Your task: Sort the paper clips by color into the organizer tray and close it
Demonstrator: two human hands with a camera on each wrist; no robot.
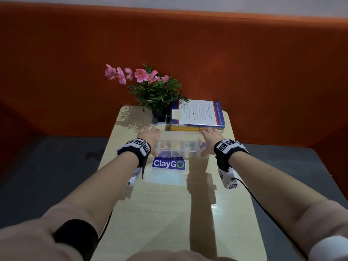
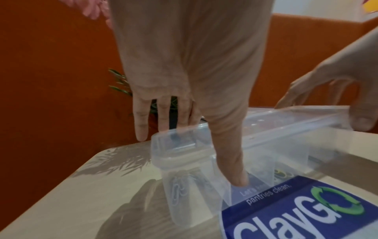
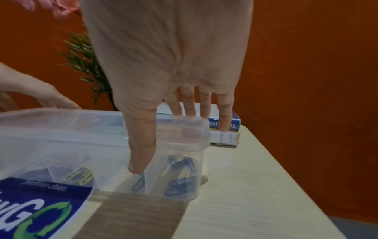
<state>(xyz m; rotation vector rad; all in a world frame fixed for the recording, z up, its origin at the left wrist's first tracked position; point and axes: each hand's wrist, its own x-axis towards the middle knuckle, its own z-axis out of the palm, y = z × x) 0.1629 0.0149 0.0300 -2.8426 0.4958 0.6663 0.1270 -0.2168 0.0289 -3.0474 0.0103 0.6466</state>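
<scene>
A clear plastic organizer tray (image 1: pixel 180 147) sits across the table's far half, with its translucent lid (image 2: pixel 286 122) down over it. Sorted paper clips show through the walls: blue ones (image 3: pixel 180 186) at the right end, yellow ones (image 3: pixel 81 176) nearer the middle, pale ones (image 2: pixel 180 190) at the left end. My left hand (image 1: pixel 150 140) clasps the left end, thumb (image 2: pixel 237 174) on the front wall and fingers behind the lid's far edge. My right hand (image 1: pixel 209 140) clasps the right end the same way, thumb (image 3: pixel 141 158) in front.
A blue ClayGO sticker (image 1: pixel 168 163) lies on the table just in front of the tray. Two stacked books (image 1: pixel 197 115) and a potted plant with pink flowers (image 1: pixel 156 91) stand right behind it. An orange partition (image 1: pixel 263 72) closes off the back.
</scene>
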